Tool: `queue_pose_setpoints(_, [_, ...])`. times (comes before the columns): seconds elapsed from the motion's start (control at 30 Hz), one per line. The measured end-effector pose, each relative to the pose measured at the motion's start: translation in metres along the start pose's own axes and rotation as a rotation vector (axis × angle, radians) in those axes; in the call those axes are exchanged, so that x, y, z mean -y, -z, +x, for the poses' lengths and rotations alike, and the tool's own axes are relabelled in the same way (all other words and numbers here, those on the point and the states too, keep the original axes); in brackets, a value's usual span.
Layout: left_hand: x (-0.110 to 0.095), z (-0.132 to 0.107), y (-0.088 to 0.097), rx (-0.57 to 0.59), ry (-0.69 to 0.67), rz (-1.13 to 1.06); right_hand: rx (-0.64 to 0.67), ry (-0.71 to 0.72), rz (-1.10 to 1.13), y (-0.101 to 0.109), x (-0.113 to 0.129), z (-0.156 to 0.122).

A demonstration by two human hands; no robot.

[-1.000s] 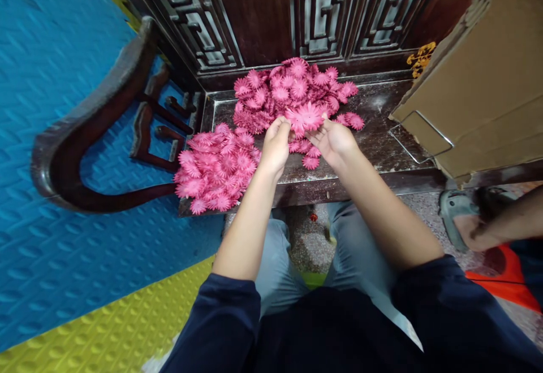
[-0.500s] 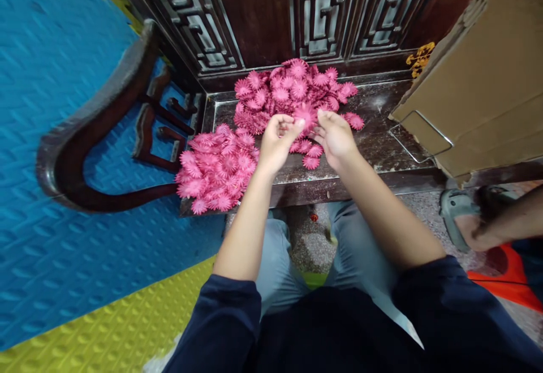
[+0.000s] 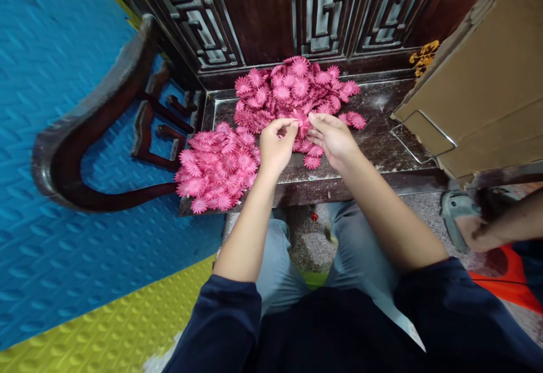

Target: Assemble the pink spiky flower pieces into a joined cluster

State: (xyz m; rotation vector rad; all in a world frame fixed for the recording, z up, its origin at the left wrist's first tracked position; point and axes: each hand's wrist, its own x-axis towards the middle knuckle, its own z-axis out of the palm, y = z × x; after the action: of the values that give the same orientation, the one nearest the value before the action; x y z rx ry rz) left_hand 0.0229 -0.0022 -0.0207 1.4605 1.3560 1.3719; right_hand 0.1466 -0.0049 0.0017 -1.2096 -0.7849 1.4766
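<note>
Between my fingertips is a pink artificial flower (image 3: 301,122) with pointed petals, partly covered by the fingers. My left hand (image 3: 275,146) pinches its left side with thumb and forefinger. On the right edge, the thumb and forefinger of my right hand (image 3: 335,140) are closed, while the other fingers curl below. Behind the hands lies a large heap of pink flowers (image 3: 282,91) on the dark wooden bench (image 3: 382,141). A second, brighter pile of pink flowers (image 3: 218,167) lies at the bench's left end, beside my left forearm.
A curved wooden armrest (image 3: 85,189) bounds the bench on the left, over blue matting (image 3: 42,248). At right stand a cardboard sheet (image 3: 479,90) and a bent wire frame (image 3: 424,135), with orange pieces (image 3: 424,56) behind. Another person's sandalled foot (image 3: 462,223) is at lower right.
The flower between my hands has shifted slightly left and down and is harder to see. My right hand has moved a little to the left, nearer my left hand.
</note>
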Motion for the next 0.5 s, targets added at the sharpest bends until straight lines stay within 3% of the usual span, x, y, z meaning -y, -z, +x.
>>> queue_pose_setpoints(0.2, [0.0032,0.0,-0.0026,0.014,-0.028,0.011,-0.009,-0.044,0.062,-0.0037,-0.0027,0.0005])
queue_pose_setpoints(0.37, [0.0051,0.003,0.0016,-0.125,-0.055,-0.076,-0.08,-0.057,0.119,-0.0023,-0.006,0.0056])
queue_pose_setpoints(0.5, [0.0061,0.0045,0.0052,-0.105,-0.063,-0.167,-0.123,-0.016,0.138,0.0024,-0.0075,0.0096])
